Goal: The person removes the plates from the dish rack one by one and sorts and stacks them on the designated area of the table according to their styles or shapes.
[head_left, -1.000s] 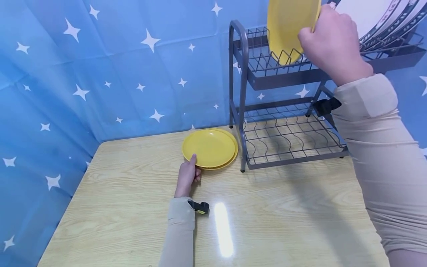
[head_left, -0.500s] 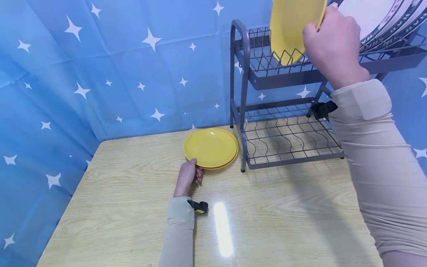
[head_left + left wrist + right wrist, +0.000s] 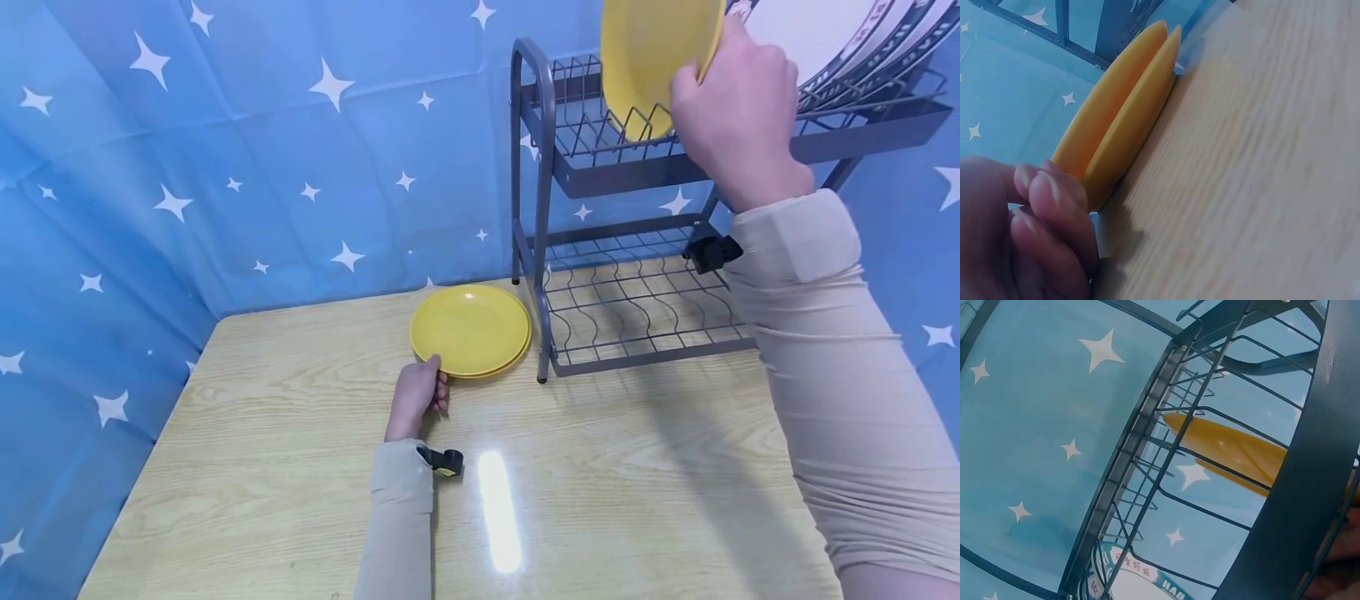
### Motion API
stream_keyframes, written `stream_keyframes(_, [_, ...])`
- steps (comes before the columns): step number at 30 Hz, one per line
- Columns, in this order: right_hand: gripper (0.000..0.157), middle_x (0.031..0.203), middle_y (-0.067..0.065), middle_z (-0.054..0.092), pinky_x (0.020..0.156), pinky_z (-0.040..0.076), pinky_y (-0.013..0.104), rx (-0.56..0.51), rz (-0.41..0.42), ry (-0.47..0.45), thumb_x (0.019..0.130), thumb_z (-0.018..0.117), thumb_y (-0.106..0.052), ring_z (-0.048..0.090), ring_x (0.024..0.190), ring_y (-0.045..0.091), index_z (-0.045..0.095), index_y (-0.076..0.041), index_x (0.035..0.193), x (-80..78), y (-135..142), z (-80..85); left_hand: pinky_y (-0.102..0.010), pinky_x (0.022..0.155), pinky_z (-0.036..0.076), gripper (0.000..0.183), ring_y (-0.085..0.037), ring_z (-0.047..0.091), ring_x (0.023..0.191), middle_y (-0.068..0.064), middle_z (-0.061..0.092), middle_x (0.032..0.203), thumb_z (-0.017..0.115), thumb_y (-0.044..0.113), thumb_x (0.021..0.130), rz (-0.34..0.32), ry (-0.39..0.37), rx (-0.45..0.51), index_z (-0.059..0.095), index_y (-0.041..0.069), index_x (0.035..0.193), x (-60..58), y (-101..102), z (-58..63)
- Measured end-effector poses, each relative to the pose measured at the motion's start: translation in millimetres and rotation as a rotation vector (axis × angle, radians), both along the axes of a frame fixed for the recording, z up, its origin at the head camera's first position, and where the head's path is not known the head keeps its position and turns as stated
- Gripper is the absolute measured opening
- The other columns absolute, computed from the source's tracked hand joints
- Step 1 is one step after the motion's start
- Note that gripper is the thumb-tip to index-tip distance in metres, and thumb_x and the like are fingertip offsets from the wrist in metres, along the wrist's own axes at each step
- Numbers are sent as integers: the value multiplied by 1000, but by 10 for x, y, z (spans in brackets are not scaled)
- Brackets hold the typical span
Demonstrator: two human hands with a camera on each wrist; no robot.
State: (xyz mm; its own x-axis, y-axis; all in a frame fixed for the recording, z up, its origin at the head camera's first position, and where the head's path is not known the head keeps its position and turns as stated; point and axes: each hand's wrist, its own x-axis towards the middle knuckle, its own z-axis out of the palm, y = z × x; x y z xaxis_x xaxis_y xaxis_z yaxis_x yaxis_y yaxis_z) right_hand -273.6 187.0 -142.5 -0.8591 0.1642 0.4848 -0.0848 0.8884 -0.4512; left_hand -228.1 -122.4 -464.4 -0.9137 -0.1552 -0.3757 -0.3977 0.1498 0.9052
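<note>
1. The standing yellow plate (image 3: 652, 67) is in the rack (image 3: 622, 177), between one and two o'clock of the head view; the right hand (image 3: 738, 121) pinches its rim at about four o'clock
2. On the tabletop (image 3: 285, 467), the left hand (image 3: 415, 390) pinches the upper yellow plate (image 3: 470, 329) between seven and eight o'clock, above the lower yellow plate (image 3: 1138, 119)
3. The plates seem light, stiff, maybe slippery; the rim gives the best hold; fragility I cannot tell

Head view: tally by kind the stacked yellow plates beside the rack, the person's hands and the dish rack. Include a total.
Yellow plates in the stack: 2
Hands: 2 (left hand, right hand)
Dish rack: 1
Total: 5
</note>
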Motion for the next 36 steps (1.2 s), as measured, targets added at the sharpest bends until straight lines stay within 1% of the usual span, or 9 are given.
stream_keyframes(4, [46,128,11,48,90,41,39,-9,7,37,89,31,-27,46,116,25,37,-6,130,22,-36,-35,-23,36,39,40,-13,47,36,0,48,49,39,31,90,5,3,-13,56,0,74,19,0,14])
stream_keyframes(11, [44,127,8,49,88,42,32,-60,6,83,90,31,-27,48,115,19,36,-11,130,-15,-50,-73,-22,36,39,41,-13,47,36,0,48,49,40,32,90,24,9,-28,57,-1,73,13,-1,-16])
stream_keyframes(19, [47,122,5,54,82,45,24,-127,16,177,92,26,-45,52,109,12,44,-14,124,-58,-19,-94,-22,36,40,42,-13,47,37,-1,47,49,43,35,91,10,22,-22,56,1,70,-3,1,-48])
stream_keyframes(21, [47,121,5,55,82,46,26,-111,4,175,92,26,-42,53,109,14,45,-14,124,-52,-22,-90,-22,36,40,42,-13,47,37,-1,47,48,43,35,91,10,23,-22,56,1,70,-5,1,-47])
stream_keyframes(24, [46,120,8,56,77,44,22,-66,-18,165,92,26,-37,54,107,21,44,-10,124,-29,-35,-85,-22,37,40,42,-13,47,37,-1,47,49,44,36,91,11,24,-32,56,1,70,-10,-2,-40])
stream_keyframes(26, [46,118,11,56,68,38,20,-36,-35,159,91,26,-33,55,105,26,43,-7,125,-7,-43,-82,-22,37,40,42,-13,47,37,-1,48,49,44,36,90,11,24,-39,56,1,70,-13,-2,-34])
stream_keyframes(28, [45,116,12,57,60,29,22,-16,-46,163,91,27,-32,56,100,30,42,-6,125,11,-52,-81,-22,37,40,42,-13,47,37,-1,48,49,45,37,90,10,30,-49,56,2,69,-15,-3,-30])
stream_keyframes(32, [41,111,13,60,57,30,24,-21,-48,188,90,29,-28,58,94,31,41,-6,123,38,-63,-106,-22,37,40,41,-12,47,37,0,48,48,46,36,89,7,40,-62,56,3,67,-12,-5,-31])
stream_keyframes(36, [39,113,11,59,68,39,28,-51,-50,204,90,31,-28,57,100,25,42,-6,121,56,-59,-154,-22,37,40,41,-13,47,37,-1,47,48,48,37,89,1,38,-62,56,3,67,-1,-10,-28])
